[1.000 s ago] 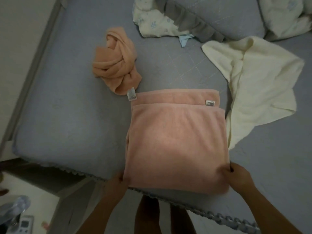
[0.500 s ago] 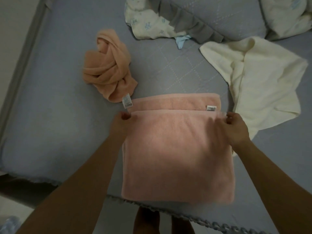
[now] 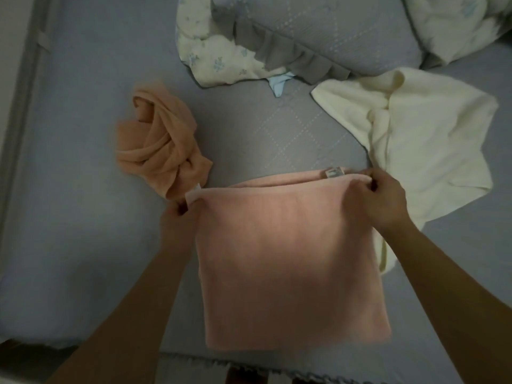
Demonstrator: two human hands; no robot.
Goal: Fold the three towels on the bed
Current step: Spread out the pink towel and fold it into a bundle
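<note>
A pink towel lies folded in a square on the grey-blue bed, near its front edge. My left hand pinches the towel's far left corner, beside a white label. At the far right corner my right hand pinches the top layer's edge, close to a small tag. An orange towel sits twisted in a heap to the far left of the pink one. On the right a cream towel lies spread and rumpled, its lower edge tucked beside the pink towel.
A grey-blue pillow with a ruffled edge and a floral duvet lie at the head of the bed. The bed's left edge meets a pale wall. The bed's front edge runs below the pink towel.
Both hands went from the towel's near corners to its far corners. The top layer's far edge now lies almost over the lower layer's edge, hiding most of the strip seen earlier.
</note>
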